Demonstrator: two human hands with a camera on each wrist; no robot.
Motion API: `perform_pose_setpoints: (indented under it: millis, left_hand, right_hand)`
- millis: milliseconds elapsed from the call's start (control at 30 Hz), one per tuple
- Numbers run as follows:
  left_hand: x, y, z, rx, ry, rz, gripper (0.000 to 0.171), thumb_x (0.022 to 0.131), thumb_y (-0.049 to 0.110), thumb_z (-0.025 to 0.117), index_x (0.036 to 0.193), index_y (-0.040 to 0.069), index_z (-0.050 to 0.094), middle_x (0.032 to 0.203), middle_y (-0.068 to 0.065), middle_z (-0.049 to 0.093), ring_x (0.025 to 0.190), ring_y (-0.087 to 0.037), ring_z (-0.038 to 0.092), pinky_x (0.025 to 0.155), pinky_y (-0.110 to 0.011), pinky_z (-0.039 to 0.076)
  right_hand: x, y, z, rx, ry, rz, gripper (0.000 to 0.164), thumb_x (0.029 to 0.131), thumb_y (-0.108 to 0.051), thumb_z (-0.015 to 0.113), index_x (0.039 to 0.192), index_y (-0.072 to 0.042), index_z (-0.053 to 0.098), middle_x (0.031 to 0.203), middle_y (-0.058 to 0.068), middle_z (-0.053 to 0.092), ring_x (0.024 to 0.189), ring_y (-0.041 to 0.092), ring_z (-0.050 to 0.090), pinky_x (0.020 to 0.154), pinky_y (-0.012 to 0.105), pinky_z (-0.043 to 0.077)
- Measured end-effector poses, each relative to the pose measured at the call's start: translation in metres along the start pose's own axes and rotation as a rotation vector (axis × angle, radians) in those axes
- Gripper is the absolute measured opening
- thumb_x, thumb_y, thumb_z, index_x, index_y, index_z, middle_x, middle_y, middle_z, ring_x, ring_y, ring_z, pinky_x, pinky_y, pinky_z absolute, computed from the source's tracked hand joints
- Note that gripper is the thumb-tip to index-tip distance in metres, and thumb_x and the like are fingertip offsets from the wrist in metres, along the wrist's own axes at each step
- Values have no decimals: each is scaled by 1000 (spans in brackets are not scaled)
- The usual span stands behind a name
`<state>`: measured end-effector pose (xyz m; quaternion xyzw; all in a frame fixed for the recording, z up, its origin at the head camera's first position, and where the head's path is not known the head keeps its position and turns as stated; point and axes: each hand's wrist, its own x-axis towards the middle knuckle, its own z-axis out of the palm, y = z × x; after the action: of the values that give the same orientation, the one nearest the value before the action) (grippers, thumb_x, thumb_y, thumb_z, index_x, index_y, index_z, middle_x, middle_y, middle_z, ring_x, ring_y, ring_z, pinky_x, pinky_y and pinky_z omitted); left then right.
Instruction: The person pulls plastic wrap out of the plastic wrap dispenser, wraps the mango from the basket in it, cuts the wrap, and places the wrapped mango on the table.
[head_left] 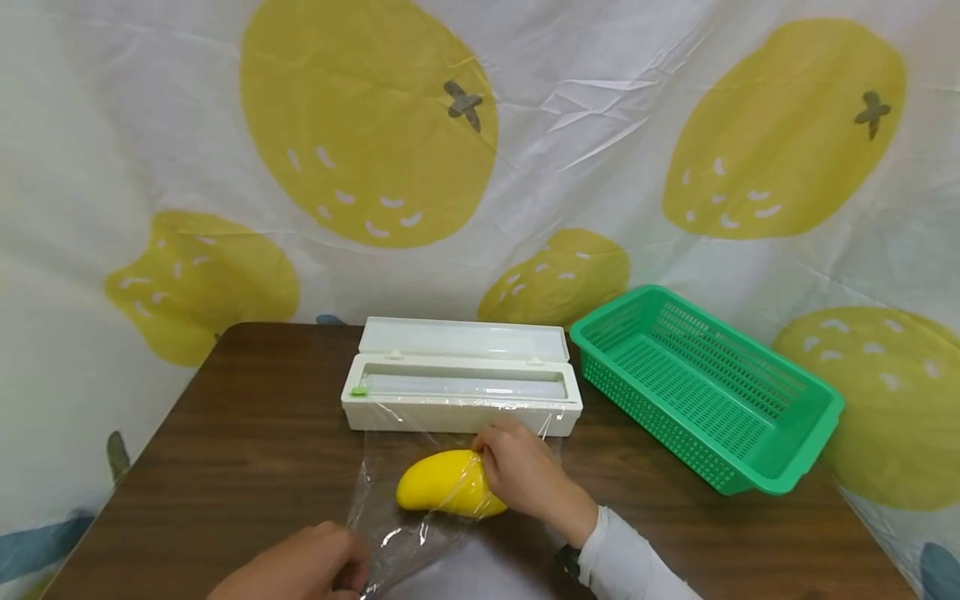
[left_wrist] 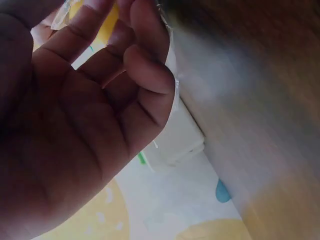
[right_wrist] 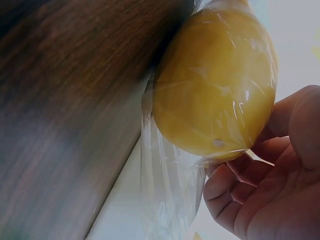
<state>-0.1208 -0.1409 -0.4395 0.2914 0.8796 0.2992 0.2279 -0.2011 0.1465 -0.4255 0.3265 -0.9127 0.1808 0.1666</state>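
Observation:
A yellow mango-shaped fruit (head_left: 442,483) lies on the table with clear plastic wrap (head_left: 397,533) around it. The wrap runs back to a white wrap dispenser (head_left: 457,417) whose lid is raised. At the fruit's right end, my right hand (head_left: 525,471) has curled fingers on the wrap. The right wrist view shows film drawn tight over the fruit (right_wrist: 215,85), gathering at the fingers of the right hand (right_wrist: 265,185). Near the front-left corner of the wrap, my left hand (head_left: 300,567) holds the film edge with curled fingers; its fingertips are partly hidden in the left wrist view.
A green plastic basket (head_left: 705,392) stands right of the dispenser, set at an angle. Inside the dispenser lies a roll of wrap (head_left: 465,386), with a small green slider (head_left: 359,391) at its left. A lemon-print cloth (head_left: 570,167) hangs behind the brown wooden table (head_left: 247,467).

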Motion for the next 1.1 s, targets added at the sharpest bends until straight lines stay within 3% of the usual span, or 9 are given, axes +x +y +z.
perform_pose_setpoints:
  millis: [100,267,533,633,767,933,1100]
  left_hand:
    - [-1,0,1,50,39,36,22,75,2,69,64,20,61,59,16,50,51,2,44,46,-18,38]
    - [-4,0,-1,112,64,17,22,77,6,71,67,20,58,63,13,50,55,-1,44,49,-21,42]
    - [-3,-2,2,177,108,-77,26,64,14,84,77,19,62,78,6,54,68,-13,47,60,-36,46]
    - [-1,-6,3,170,108,-44,22,67,10,83,78,18,65,75,7,55,65,-10,48,58,-33,48]
    - [0,-10,5,203,130,60,19,69,2,78,76,16,67,69,9,56,60,-3,46,54,-27,47]
    - [3,-7,4,167,109,17,21,71,-7,71,76,14,67,69,7,58,60,-5,47,54,-28,50]
    - [-2,5,-1,212,184,41,22,69,-8,70,74,13,69,72,6,57,61,-6,49,53,-30,51]
  right_hand:
    - [0,0,0,-3,-3,0,18,85,-1,60,85,-6,77,81,4,70,81,20,63,70,37,59]
    - [0,1,0,-4,-6,1,18,86,-1,59,85,-6,77,82,5,71,80,20,63,70,37,59]
    - [-1,1,1,2,-11,2,19,87,-1,58,86,-6,77,83,5,71,80,20,63,70,37,59]
    - [0,1,1,-2,-13,5,19,87,-1,58,86,-6,77,83,5,71,80,20,63,68,37,59]
    - [0,0,0,-7,-19,13,19,87,-2,58,87,-6,76,83,5,71,79,19,63,65,37,59]
    - [0,0,0,-15,-23,16,18,86,-3,58,87,-6,76,83,6,71,78,19,62,64,36,59]
    - [0,-1,0,-23,-16,7,18,86,-2,59,86,-6,76,83,5,70,79,19,62,63,36,59]
